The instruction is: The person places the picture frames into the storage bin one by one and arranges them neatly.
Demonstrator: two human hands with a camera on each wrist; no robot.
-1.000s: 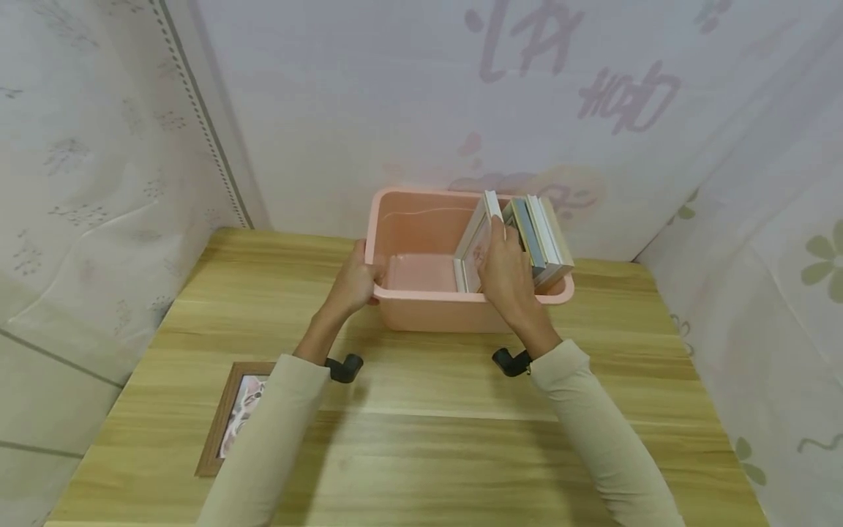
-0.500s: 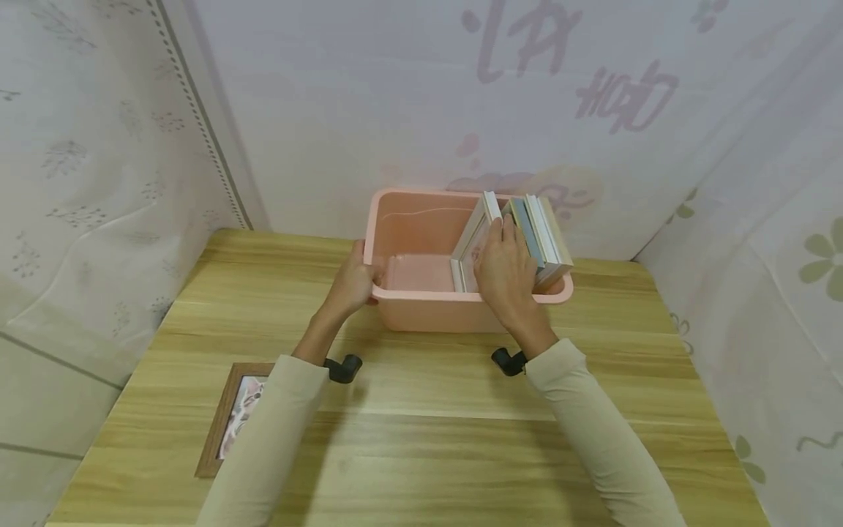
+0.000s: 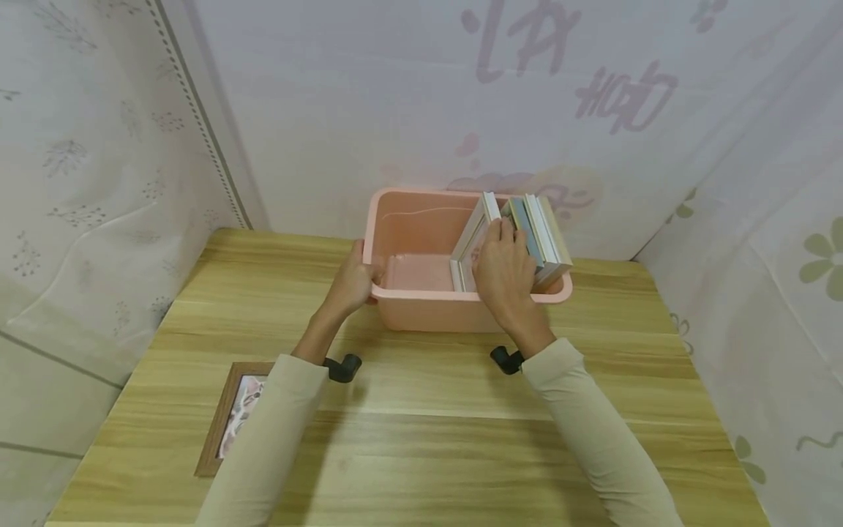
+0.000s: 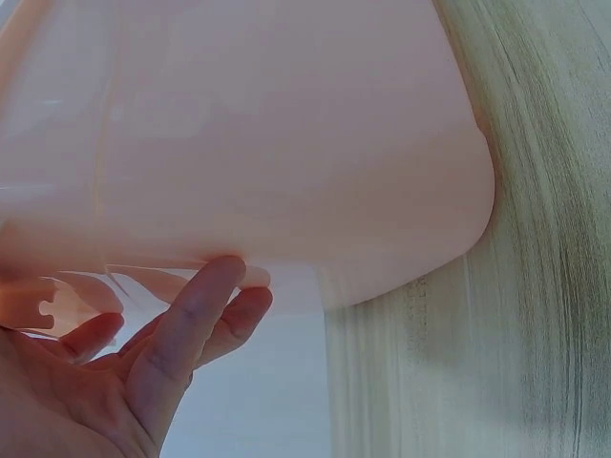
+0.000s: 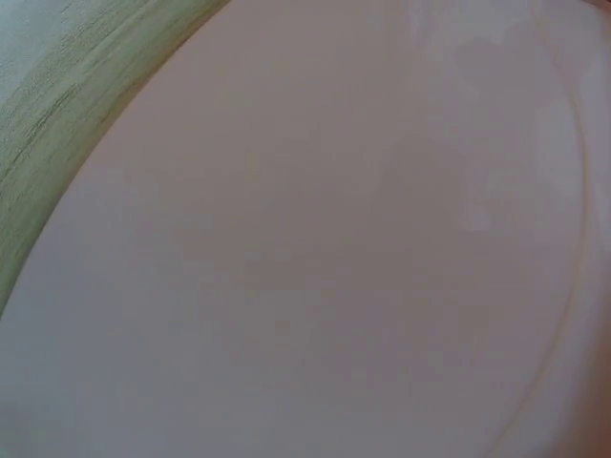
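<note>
A pink plastic storage bin stands at the back of the wooden table. My left hand grips its left rim near the front corner, thumb over the rim. The left wrist view shows those fingers under the rim, against the outer wall. In the bin's right half, several picture frames stand on edge. Leftmost among them leans a white picture frame. My right hand grips at its top edge, fingertips next to the blue-edged frame; its thumb is hidden. The right wrist view shows only the bin's wall.
A brown wooden picture frame with an animal picture lies on the table at the left, partly under my left sleeve. Patterned cloth hangs close behind the bin and on both sides.
My right hand has shifted slightly left and settled lower against the frames, its fingers drawn closer together. The left hand and the bin have hardly moved.
</note>
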